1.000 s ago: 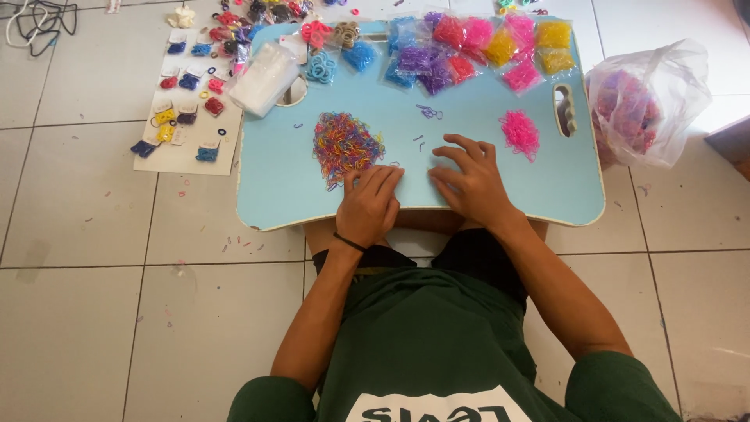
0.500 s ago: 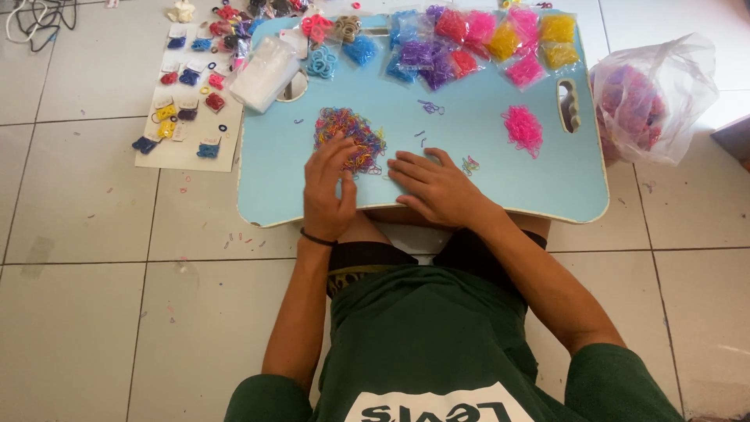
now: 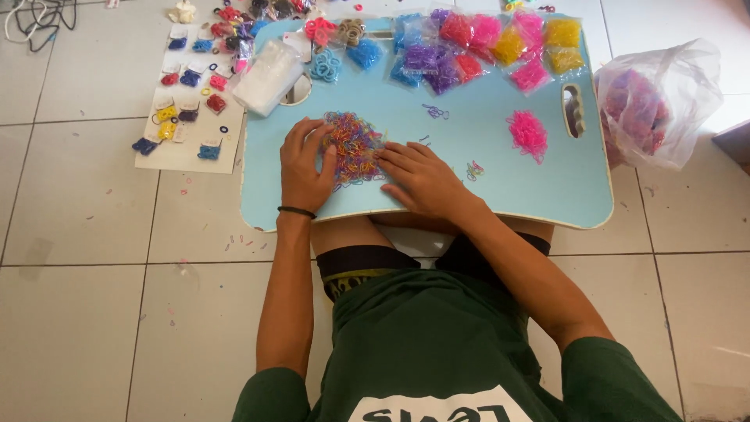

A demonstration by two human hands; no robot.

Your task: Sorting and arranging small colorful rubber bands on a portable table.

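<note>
The pile of small mixed-colour rubber bands (image 3: pixel 353 147) lies on the light blue tabletop (image 3: pixel 500 187), its long axis running away from the person. Clear bags of bands (image 3: pixel 484 43), pink, yellow, purple and blue, line the far edge. Both grips are apart: the left hand (image 3: pixel 306 168) and right hand (image 3: pixel 422 180) rest flat, fingers spread, touching the pile's 2 sides.

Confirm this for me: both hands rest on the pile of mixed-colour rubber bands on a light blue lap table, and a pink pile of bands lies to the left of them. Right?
Not quite. The head view shows the pink pile lying to the right of the hands, not the left. The rest holds: the left hand and right hand both rest at the pile of mixed-colour rubber bands on the light blue lap table.
</note>
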